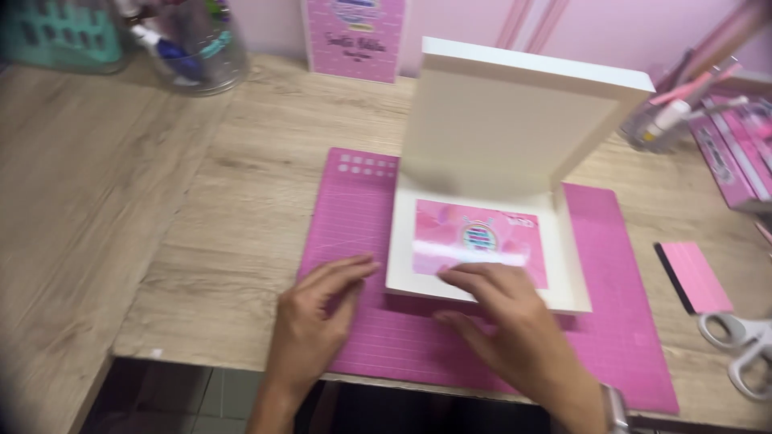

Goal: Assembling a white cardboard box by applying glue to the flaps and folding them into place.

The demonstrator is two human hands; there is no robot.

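A white cardboard box [563,265] lies on a pink cutting mat [354,201], its hinged lid [515,120] standing upright at the back. Inside the box lies a pink printed card [482,233] in a glossy sleeve. My right hand [507,321] reaches over the box's front edge, fingertips resting on the card's near edge. My left hand [322,321] lies flat on the mat, just left of the box, fingers spread and holding nothing.
On the wooden desk [121,201], a pink block with a black edge [693,277] and white-handled scissors [744,341] lie at the right. A clear jar of pens [189,40] and a pink sign [354,36] stand behind. Pink packages [736,153] crowd the far right.
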